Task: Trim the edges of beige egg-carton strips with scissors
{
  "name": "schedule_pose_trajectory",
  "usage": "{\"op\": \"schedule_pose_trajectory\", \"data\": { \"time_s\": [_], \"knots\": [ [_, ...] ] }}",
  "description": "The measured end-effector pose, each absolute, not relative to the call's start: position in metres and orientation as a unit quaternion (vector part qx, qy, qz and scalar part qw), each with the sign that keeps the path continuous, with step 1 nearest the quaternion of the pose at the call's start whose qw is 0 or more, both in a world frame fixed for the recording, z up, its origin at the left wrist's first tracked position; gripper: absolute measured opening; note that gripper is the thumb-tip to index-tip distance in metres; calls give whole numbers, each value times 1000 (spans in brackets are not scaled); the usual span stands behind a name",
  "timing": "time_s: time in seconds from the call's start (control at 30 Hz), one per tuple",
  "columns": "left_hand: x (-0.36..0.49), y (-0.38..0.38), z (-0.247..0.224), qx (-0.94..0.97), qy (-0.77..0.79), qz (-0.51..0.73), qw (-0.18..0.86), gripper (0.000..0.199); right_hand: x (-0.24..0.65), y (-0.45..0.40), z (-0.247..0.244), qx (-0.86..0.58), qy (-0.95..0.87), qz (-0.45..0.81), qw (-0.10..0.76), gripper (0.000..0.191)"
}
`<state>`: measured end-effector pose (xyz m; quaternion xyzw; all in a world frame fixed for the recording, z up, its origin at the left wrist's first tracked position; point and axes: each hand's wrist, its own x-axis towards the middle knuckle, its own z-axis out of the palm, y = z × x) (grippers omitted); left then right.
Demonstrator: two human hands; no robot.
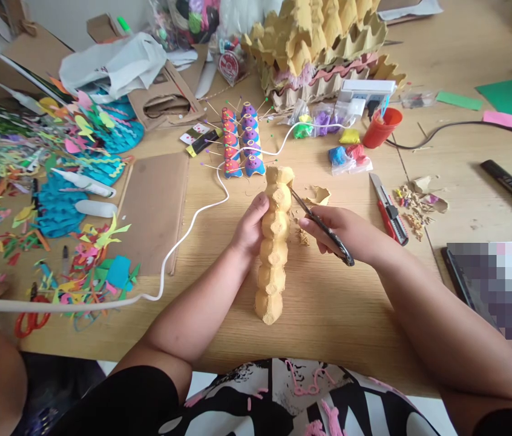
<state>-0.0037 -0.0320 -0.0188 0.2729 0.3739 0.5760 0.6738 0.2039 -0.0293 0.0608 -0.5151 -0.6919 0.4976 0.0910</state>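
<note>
Egg-carton strip (275,242): yellow moulded pulp, a single row of bumpy cups, lying lengthwise at the middle of the pale wooden surface (328,303). Left hand (249,227): closed around the strip's left side, thumb on top. Right hand (344,233): clenched on black-handled scissors (322,227), blades parted at the strip's upper right edge. Pulp offcut (320,195): jagged, just beyond the blades. Utility knife (390,209): red and grey, right of the hand. Painted carton cups (240,142): red and purple, stuck with pins. Paper scraps (78,266): multicoloured, far left.
</note>
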Motion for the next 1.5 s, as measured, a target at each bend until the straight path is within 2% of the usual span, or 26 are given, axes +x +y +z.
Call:
{"op": "schedule_pose_trajectory", "data": {
  "time_s": [0.2,0.5,0.73,1.07,1.5],
  "knots": [
    [-2,-32,-17,276,375,567,679,52,202,-26,57,-534,-708,457,65,46],
    [1,-34,-17,283,365,562,686,49,206,-25,59,-551,-712,430,61,53],
    [6,-33,-18,286,372,567,677,50,213,-18,52,-542,-682,487,53,52],
    [8,-31,-20,276,393,558,677,33,212,-13,31,-531,-685,493,75,52],
    [6,-27,-25,256,381,558,691,23,204,-15,23,-568,-704,414,106,52]
  ]
}}
